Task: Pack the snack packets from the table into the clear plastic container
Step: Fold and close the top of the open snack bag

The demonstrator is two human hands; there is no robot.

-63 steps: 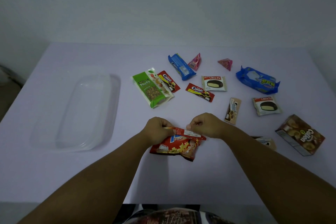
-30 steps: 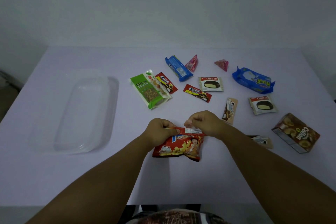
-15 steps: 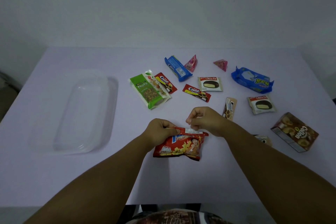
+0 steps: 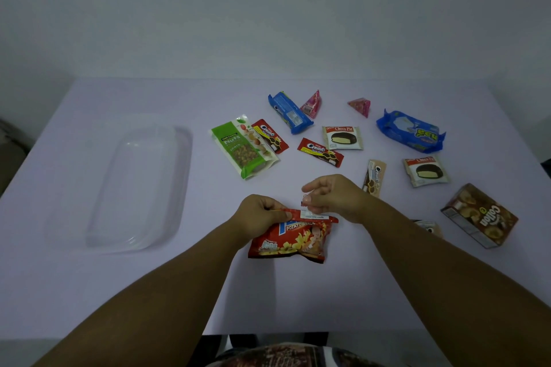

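Head view: both hands worked at the potato snack packet [image 4: 290, 240] at lower centre, with nothing packed yet.

Left hand [image 4: 258, 214] pinched the packet's top-left seam, probably to steady it, while the right hand [image 4: 331, 197] hovered just above the seam, fingers loosely curled (whether it gripped anything, I could not tell). Red and puffy, the packet lay on the table [image 4: 89, 292]; the clear plastic container [image 4: 140, 188] sat empty at left.

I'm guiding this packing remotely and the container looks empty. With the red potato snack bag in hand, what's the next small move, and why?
Probably carry the red potato snack bag leftward with the left hand and lay it in the clear plastic container. The left hand pinches the bag's top edge, the right hand has its fingers just above that edge, and the container sits empty to the left.
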